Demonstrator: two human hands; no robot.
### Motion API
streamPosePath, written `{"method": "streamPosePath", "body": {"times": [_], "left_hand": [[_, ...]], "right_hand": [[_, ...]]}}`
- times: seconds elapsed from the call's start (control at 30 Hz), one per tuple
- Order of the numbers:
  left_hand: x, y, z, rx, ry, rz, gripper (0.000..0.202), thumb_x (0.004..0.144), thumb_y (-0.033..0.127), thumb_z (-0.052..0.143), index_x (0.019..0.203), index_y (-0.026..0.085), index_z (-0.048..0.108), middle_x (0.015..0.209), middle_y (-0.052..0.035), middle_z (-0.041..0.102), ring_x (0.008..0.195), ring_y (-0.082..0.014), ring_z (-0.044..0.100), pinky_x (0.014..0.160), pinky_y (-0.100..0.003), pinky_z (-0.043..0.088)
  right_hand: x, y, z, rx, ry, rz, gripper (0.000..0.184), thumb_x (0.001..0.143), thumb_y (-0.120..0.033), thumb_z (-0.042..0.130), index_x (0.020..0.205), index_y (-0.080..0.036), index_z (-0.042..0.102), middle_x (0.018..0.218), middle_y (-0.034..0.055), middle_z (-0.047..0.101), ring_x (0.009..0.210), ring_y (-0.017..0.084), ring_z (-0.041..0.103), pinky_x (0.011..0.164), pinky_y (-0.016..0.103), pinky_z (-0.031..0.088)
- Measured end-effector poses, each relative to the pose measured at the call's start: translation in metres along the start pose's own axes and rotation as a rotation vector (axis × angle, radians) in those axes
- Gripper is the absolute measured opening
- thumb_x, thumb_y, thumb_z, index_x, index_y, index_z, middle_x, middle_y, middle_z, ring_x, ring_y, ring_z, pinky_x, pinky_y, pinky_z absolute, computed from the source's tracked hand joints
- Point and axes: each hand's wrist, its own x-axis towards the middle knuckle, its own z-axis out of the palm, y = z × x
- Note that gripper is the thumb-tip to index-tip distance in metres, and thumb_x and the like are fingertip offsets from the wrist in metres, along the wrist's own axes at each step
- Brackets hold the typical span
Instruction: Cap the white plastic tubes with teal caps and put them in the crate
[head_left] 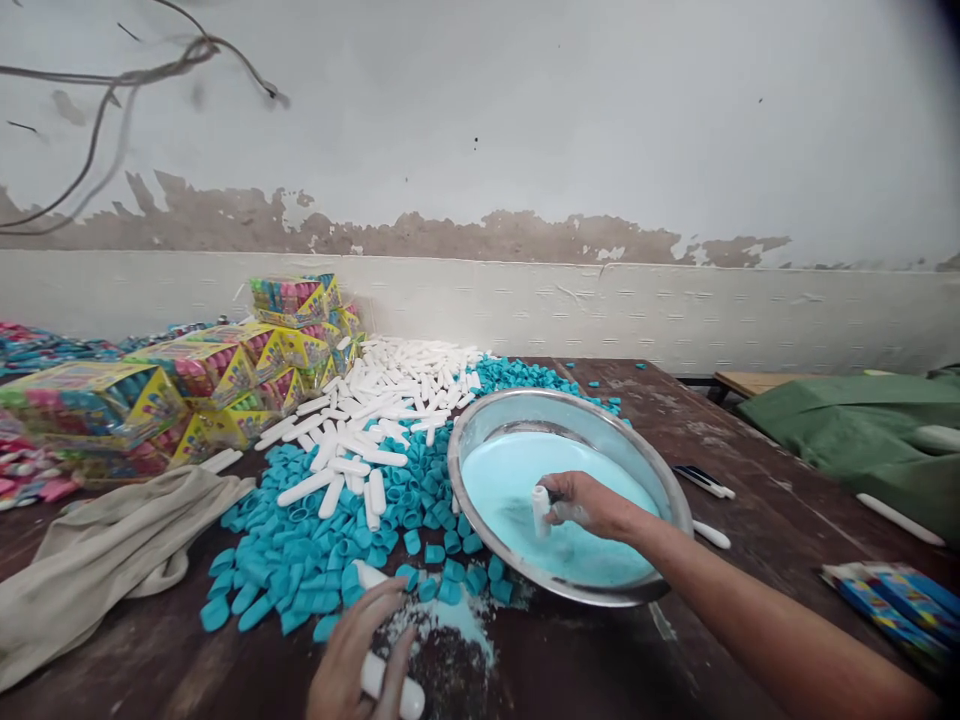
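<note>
My right hand (pixel 589 503) reaches into a steel bowl (pixel 660 480) of pale blue powder (pixel 510 480) and pinches a small white tube (pixel 541 511) upright over the powder. At the table's near edge my left hand (pixel 360 655) is closed around white tubes (pixel 390 690) and rests on the wood beside spilled powder (pixel 450 625). A heap of blue caps (pixel 315 550) lies just left of the bowl, with a heap of white tubes (pixel 375 415) behind it.
Stacked colourful packets (pixel 195 385) stand at the back left. A beige cloth (pixel 105 560) lies at the left edge. Green fabric (pixel 847 425), loose white tubes (pixel 900 520) and flat printed packets (pixel 892 610) sit to the right. A wall runs behind the table.
</note>
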Motion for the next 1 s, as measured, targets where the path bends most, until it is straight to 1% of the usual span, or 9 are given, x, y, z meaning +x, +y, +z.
{"method": "streamPosePath", "body": {"times": [0.1, 0.2, 0.3, 0.4, 0.47, 0.53, 0.7, 0.87, 1.0], "left_hand": [[0.059, 0.047, 0.021, 0.007, -0.214, 0.116, 0.028, 0.085, 0.024, 0.047, 0.113, 0.024, 0.053, 0.109, -0.0067, 0.062, 0.102, -0.0221, 0.057, 0.082, -0.033, 0.047], [0.106, 0.084, 0.058, 0.067, -0.459, 0.096, 0.027, 0.082, 0.021, 0.050, 0.108, 0.019, 0.057, 0.106, -0.0099, 0.063, 0.101, -0.0265, 0.056, 0.085, -0.041, 0.042], [0.131, 0.098, 0.092, 0.100, -0.651, 0.042, 0.017, 0.077, 0.024, 0.055, 0.089, 0.015, 0.064, 0.088, -0.0122, 0.067, 0.087, -0.0298, 0.061, 0.075, -0.039, 0.043], [0.139, 0.094, 0.108, 0.070, -0.696, 0.032, 0.014, 0.076, 0.024, 0.055, 0.080, 0.016, 0.066, 0.076, -0.0108, 0.068, 0.074, -0.0279, 0.063, 0.065, -0.033, 0.042], [0.142, 0.089, 0.109, 0.049, -0.684, 0.048, 0.015, 0.077, 0.020, 0.053, 0.084, 0.018, 0.065, 0.081, -0.0092, 0.069, 0.080, -0.0277, 0.062, 0.069, -0.034, 0.040], [0.143, 0.084, 0.105, 0.033, -0.673, 0.074, 0.019, 0.077, 0.013, 0.050, 0.087, 0.021, 0.065, 0.088, -0.0066, 0.069, 0.088, -0.0268, 0.061, 0.077, -0.036, 0.037], [0.143, 0.077, 0.093, -0.008, -0.664, 0.134, 0.028, 0.076, 0.006, 0.047, 0.088, 0.024, 0.065, 0.096, -0.0016, 0.069, 0.097, -0.0232, 0.057, 0.085, -0.036, 0.031], [0.134, 0.073, 0.080, -0.051, -0.605, 0.251, 0.025, 0.078, 0.009, 0.046, 0.091, 0.021, 0.064, 0.094, -0.0030, 0.067, 0.096, -0.0219, 0.055, 0.085, -0.035, 0.033], [0.127, 0.069, 0.059, -0.199, -0.483, 0.195, 0.021, 0.081, 0.015, 0.047, 0.096, 0.019, 0.060, 0.095, -0.0035, 0.064, 0.094, -0.0194, 0.055, 0.085, -0.031, 0.037]], "right_hand": [[-0.009, -0.003, 0.001, 0.018, 0.060, -0.024, 0.011, 0.056, -0.015, 0.049, 0.065, -0.017, 0.054, 0.058, -0.0032, 0.055, 0.056, 0.012, 0.048, 0.055, 0.021, 0.039], [-0.018, -0.009, 0.004, 0.027, 0.104, -0.048, 0.010, 0.057, -0.014, 0.049, 0.065, -0.017, 0.053, 0.058, -0.0029, 0.055, 0.054, 0.012, 0.049, 0.054, 0.021, 0.041], [-0.025, -0.012, 0.007, 0.016, 0.141, -0.060, 0.014, 0.058, -0.010, 0.046, 0.067, -0.017, 0.053, 0.059, -0.0019, 0.056, 0.058, 0.013, 0.054, 0.057, 0.022, 0.044], [-0.032, -0.006, 0.005, -0.098, 0.242, -0.075, 0.034, 0.059, -0.004, 0.043, 0.087, -0.017, 0.057, 0.076, 0.0018, 0.060, 0.070, 0.015, 0.058, 0.068, 0.027, 0.047], [-0.038, 0.000, 0.002, -0.317, 0.332, -0.104, 0.051, 0.062, -0.003, 0.046, 0.110, -0.017, 0.051, 0.103, 0.0080, 0.058, 0.087, 0.018, 0.058, 0.079, 0.032, 0.046], [-0.044, 0.002, -0.001, -0.571, 0.362, -0.126, 0.057, 0.065, -0.007, 0.056, 0.121, -0.017, 0.045, 0.116, 0.0123, 0.053, 0.100, 0.023, 0.054, 0.088, 0.040, 0.041], [-0.055, -0.016, 0.004, -0.798, 0.378, -0.293, 0.037, 0.076, -0.026, 0.065, 0.109, -0.016, 0.053, 0.090, 0.0075, 0.065, 0.087, 0.024, 0.059, 0.094, 0.050, 0.030], [-0.053, -0.036, 0.026, -0.871, 0.510, -0.557, 0.012, 0.086, -0.020, 0.049, 0.094, -0.016, 0.056, 0.073, 0.0050, 0.065, 0.069, 0.019, 0.058, 0.088, 0.043, 0.033], [-0.043, -0.060, 0.036, -0.712, 0.571, -0.550, 0.016, 0.087, -0.023, 0.042, 0.081, -0.018, 0.057, 0.073, 0.0054, 0.065, 0.067, 0.018, 0.056, 0.081, 0.036, 0.036]]}}
